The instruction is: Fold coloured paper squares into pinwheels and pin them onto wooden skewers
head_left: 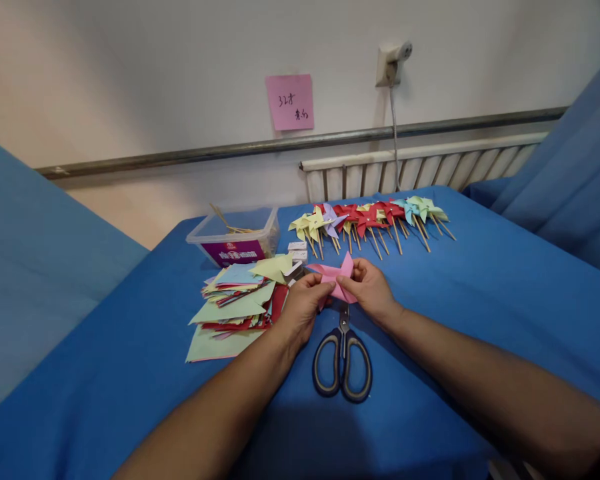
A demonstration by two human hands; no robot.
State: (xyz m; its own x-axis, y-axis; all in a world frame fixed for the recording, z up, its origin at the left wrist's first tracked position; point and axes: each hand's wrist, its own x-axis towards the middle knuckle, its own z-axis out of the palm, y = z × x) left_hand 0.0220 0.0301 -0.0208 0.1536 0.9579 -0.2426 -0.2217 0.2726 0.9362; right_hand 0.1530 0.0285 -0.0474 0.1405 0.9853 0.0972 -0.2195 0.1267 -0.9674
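Both my hands pinch a pink folded paper pinwheel above the blue table cover. My left hand grips its left side with thumb and fingers closed. My right hand holds the right side, fingers curled. A pair of scissors with dark handles lies shut on the cloth just below my hands. A loose pile of coloured paper squares lies to the left of my left hand.
A row of finished pinwheels on wooden sticks lies at the table's far edge. A clear plastic box holding sticks stands at the back left, small white boxes beside it. A radiator and a pink note are on the wall.
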